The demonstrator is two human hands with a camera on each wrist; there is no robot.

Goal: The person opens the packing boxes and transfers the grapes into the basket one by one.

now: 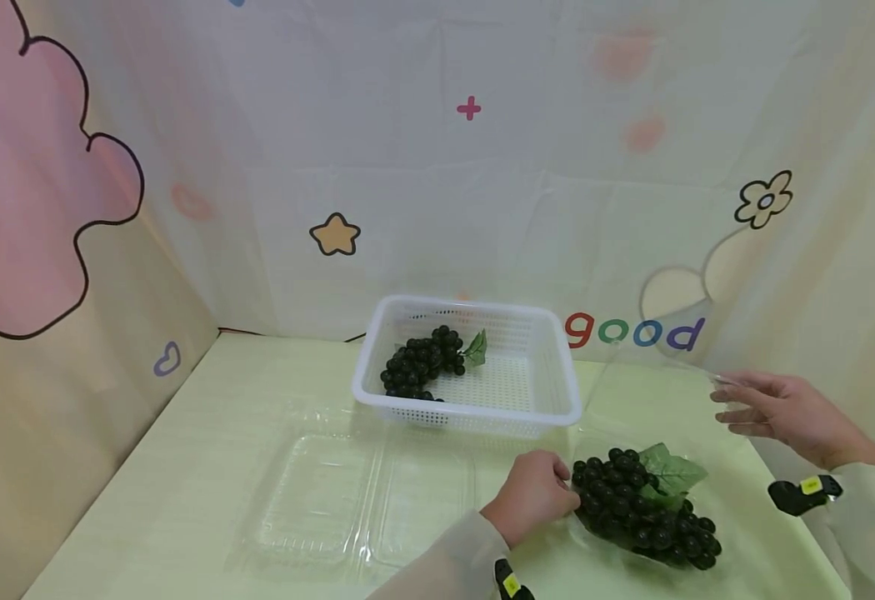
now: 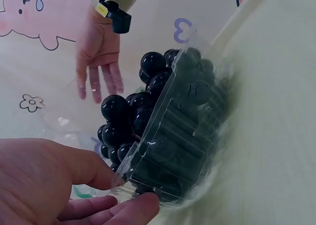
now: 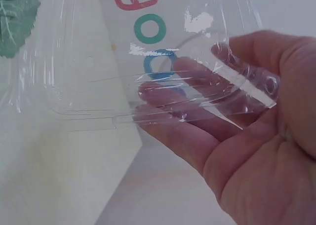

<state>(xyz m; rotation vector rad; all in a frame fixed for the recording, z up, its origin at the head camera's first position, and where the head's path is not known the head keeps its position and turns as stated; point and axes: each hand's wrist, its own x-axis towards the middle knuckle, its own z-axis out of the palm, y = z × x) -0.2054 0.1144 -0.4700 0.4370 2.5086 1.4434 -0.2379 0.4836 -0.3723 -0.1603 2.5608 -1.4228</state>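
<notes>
A dark bunch of grapes (image 1: pixel 640 508) with green leaves (image 1: pixel 670 471) lies in a clear plastic clamshell box (image 2: pixel 168 151) at the right of the table. My left hand (image 1: pixel 535 492) pinches the box's left rim between thumb and fingers, as the left wrist view shows close up. The box's clear lid (image 3: pixel 89 87) stands raised at the back. At its upper right corner is my right hand (image 1: pixel 782 412), its fingers fairly straight and spread against the plastic. In the right wrist view these fingers (image 3: pixel 168 94) show through the lid.
Behind the hands stands a white perforated basket (image 1: pixel 467 417) with another dark grape bunch (image 1: pixel 418 362) in it. A second clear clamshell box (image 1: pixel 317 500) lies unfolded on the pale table (image 1: pixel 160 492) at left. A printed curtain (image 1: pixel 407 167) hangs behind the table.
</notes>
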